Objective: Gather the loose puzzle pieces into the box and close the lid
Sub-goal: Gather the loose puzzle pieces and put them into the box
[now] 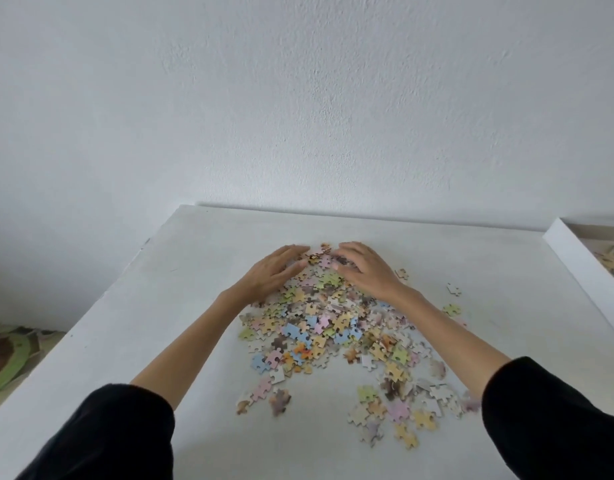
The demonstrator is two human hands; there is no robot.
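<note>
The loose puzzle pieces [326, 327] are heaped at the middle of the white table [153, 306], thinned out toward its near edge, with a few strays scattered rightward toward the box [581, 265], which is cut off by the right frame edge and holds some pieces. The left hand [269, 273] and right hand [367, 271] are laid flat on the heap's far end, fingers nearly straight, nothing gripped. A band of tabletop is seen between the hands and the far edge at the wall [298, 98], and a broader one along the left edge.
</note>
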